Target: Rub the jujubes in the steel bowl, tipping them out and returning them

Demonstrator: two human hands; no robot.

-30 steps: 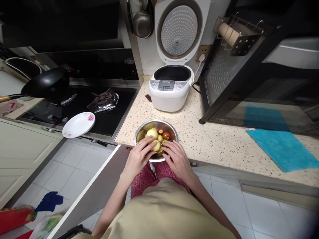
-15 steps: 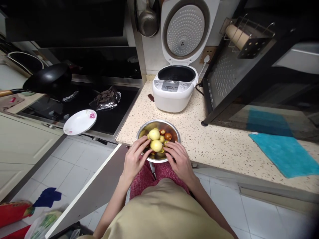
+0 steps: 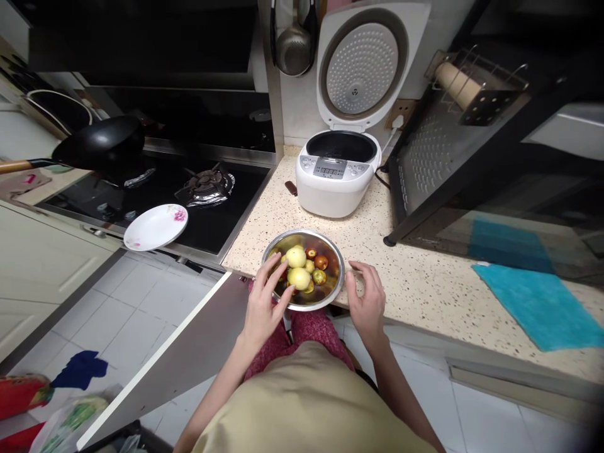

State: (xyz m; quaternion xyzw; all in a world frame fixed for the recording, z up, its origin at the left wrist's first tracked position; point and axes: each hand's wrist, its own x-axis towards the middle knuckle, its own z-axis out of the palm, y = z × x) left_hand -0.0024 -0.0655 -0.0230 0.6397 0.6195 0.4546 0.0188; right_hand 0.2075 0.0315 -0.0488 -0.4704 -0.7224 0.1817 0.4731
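Note:
A metal bowl (image 3: 336, 284) stands at the counter's front edge, close to my body. Inside it are two larger round pale-yellow pieces, like peeled fruit or potatoes; the upper piece (image 3: 296, 257) lies behind the lower piece (image 3: 299, 279). Around them sit several small red-brown and green-yellow fruits, one a reddish fruit (image 3: 321, 262). My left hand (image 3: 265, 305) reaches over the bowl's left rim, fingers apart beside the lower pale piece; whether the fingertips touch it is unclear. Off the bowl's right side, my right hand (image 3: 367, 302) is open, its fingers curved and nothing in them.
Behind the bowl is a white rice cooker (image 3: 333, 192) with its lid up. A floral plate (image 3: 155, 228) overhangs the stove's front edge; a black wok (image 3: 99, 143) sits farther left. A blue cloth (image 3: 542, 305) lies right. An open cabinet door (image 3: 189, 340) juts out at left.
My right hand has drawn out of the bowl to the right and now hovers beside its rim. My left hand stays over the left side. The view has shifted slightly.

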